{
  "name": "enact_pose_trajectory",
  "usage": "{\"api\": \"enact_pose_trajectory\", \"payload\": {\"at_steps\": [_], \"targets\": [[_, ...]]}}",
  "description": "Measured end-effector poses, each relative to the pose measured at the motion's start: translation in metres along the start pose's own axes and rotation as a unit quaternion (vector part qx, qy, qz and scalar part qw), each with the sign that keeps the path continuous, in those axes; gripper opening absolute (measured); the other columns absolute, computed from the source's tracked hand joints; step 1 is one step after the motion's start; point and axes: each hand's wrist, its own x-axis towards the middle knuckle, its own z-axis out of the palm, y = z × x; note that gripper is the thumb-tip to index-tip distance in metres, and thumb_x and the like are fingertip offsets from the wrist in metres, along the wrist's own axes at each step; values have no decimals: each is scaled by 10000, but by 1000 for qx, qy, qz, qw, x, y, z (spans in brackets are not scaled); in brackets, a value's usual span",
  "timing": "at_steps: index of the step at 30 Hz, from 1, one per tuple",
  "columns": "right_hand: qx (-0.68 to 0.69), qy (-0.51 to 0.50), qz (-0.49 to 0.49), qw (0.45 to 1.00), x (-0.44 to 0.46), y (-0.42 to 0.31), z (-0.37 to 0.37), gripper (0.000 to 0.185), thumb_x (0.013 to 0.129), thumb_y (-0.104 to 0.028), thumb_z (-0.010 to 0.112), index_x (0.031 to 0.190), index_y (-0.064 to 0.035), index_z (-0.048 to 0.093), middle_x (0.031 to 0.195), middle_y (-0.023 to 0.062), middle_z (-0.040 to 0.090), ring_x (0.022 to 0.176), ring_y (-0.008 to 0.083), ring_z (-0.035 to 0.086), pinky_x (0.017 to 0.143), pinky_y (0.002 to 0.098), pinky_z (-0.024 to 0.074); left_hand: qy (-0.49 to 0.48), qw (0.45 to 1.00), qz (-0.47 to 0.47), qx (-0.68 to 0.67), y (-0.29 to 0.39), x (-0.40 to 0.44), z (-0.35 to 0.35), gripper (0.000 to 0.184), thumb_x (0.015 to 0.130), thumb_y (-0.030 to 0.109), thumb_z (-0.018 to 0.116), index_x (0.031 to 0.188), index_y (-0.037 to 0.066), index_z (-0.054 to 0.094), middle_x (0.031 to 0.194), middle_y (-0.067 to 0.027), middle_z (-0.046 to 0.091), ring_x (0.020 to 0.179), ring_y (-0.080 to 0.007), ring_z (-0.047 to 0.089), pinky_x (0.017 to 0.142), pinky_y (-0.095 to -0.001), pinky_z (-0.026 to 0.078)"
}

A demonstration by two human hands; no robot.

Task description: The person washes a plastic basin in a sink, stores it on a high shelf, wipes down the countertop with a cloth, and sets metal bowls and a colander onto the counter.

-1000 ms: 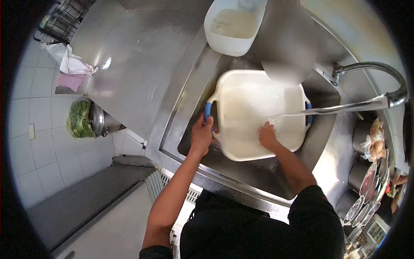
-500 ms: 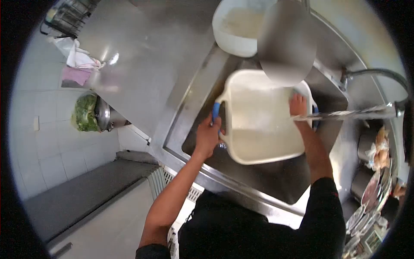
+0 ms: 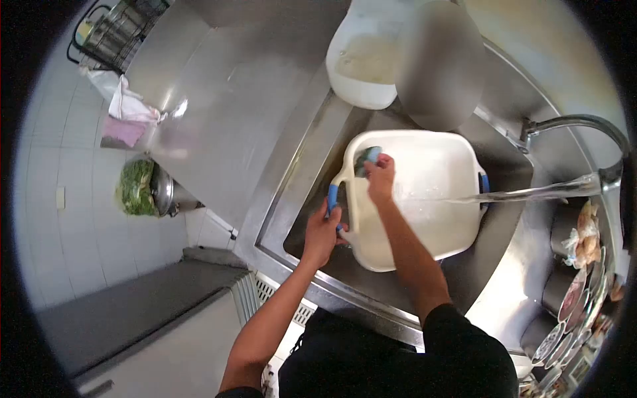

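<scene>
A white plastic tub [image 3: 441, 169] with blue handle grips sits in the metal sink [image 3: 458, 282]. My left hand [image 3: 321, 233] is closed around its left handle [image 3: 333, 199]. Inside the tub, near the upper left corner, my right hand [image 3: 380, 179] presses a dark green and bluish scouring pad [image 3: 365, 159] against the surface. Its fingers are bent over the pad and partly hide it. From the tap [image 3: 610, 176] at the right, a stream of water [image 3: 531, 196] runs into the tub, with shallow water on its floor.
A white basin [image 3: 361, 93] holding cloudy liquid stands beyond the sink, partly covered by a blurred grey oval. Left of the sink is a steel counter [image 3: 259, 86]. A bag of leafy greens [image 3: 136, 189] is beside a metal pot [image 3: 163, 189]. Plates [image 3: 554, 341] stand at the right.
My right hand has moved from the tub's right side across to its upper left corner with the pad. My left hand keeps the handle. The view has shifted slightly.
</scene>
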Motion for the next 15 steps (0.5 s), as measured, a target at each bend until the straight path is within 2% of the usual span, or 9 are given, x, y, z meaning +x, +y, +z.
{"api": "enact_pose_trajectory", "payload": {"at_steps": [3, 5, 6, 7, 9, 11, 12, 13, 15], "targets": [[-52, -9, -145, 988, -51, -81, 45, 425, 769, 46, 644, 1152, -63, 493, 1038, 88, 510, 924, 200, 526, 794, 305, 466, 7, 999, -13, 34, 6, -4, 1, 510, 944, 253, 552, 1411, 146, 376, 857, -34, 593, 717, -128, 608, 570, -322, 591], [-255, -36, -360, 897, -52, -133, 51, 413, 762, 66, 595, 1147, -73, 543, 1147, 197, 461, 1021, 306, 484, 893, 376, 410, 9, 999, -23, 20, 11, -9, 4, 536, 939, 269, 566, 1418, 144, 363, 817, -43, 598, 694, -135, 617, 556, -315, 583], [-300, -59, -374, 876, -38, -133, 48, 459, 712, 108, 566, 1131, -78, 575, 1199, 245, 437, 1024, 379, 464, 913, 429, 392, 4, 999, -20, 25, 13, -9, 4, 542, 936, 273, 570, 1419, 142, 361, 810, -44, 598, 692, -136, 619, 554, -314, 581], [-372, -72, -456, 806, -16, -127, 36, 499, 678, 107, 560, 1142, -75, 575, 1220, 237, 452, 1036, 394, 466, 899, 454, 398, -1, 999, -18, 30, 15, -8, 4, 549, 934, 278, 575, 1420, 141, 359, 804, -44, 599, 690, -138, 622, 552, -312, 579], [-485, -96, -485, 721, 23, -130, -3, 495, 672, 84, 549, 1136, -83, 587, 1185, 212, 496, 1034, 394, 480, 846, 460, 410, -21, 999, -26, 20, 14, -6, 0, 568, 931, 283, 582, 1428, 143, 346, 810, -54, 599, 695, -142, 629, 549, -308, 576], [-533, -65, -479, 695, 71, -130, -65, 452, 678, 55, 543, 1104, -88, 598, 1089, 173, 538, 989, 381, 496, 788, 467, 413, -28, 999, -34, 10, 7, -1, -5, 574, 932, 281, 579, 1434, 144, 336, 815, -59, 599, 692, -145, 631, 556, -309, 578], [-564, -25, -510, 649, 63, -167, -78, 389, 661, 65, 547, 1028, -58, 578, 994, 173, 525, 907, 364, 513, 752, 465, 415, -21, 999, -31, 7, 6, -4, -5, 568, 932, 270, 578, 1429, 129, 344, 801, -57, 592, 683, -132, 621, 543, -294, 568], [-636, 25, -433, 638, 92, -151, -131, 397, 662, 13, 578, 1046, -86, 597, 1006, 157, 521, 901, 366, 494, 729, 480, 399, -13, 1000, -26, 3, 7, -5, -2, 561, 931, 260, 577, 1424, 115, 352, 786, -54, 585, 674, -120, 611, 531, -278, 558], [-732, 15, -409, 545, 82, -175, -187, 416, 661, -7, 592, 1066, -97, 587, 1056, 166, 500, 938, 366, 482, 728, 471, 394, -2, 1000, -18, -6, 10, -3, 0, 554, 929, 249, 578, 1417, 97, 364, 764, -52, 577, 662, -106, 600, 512, -259, 543]]}}
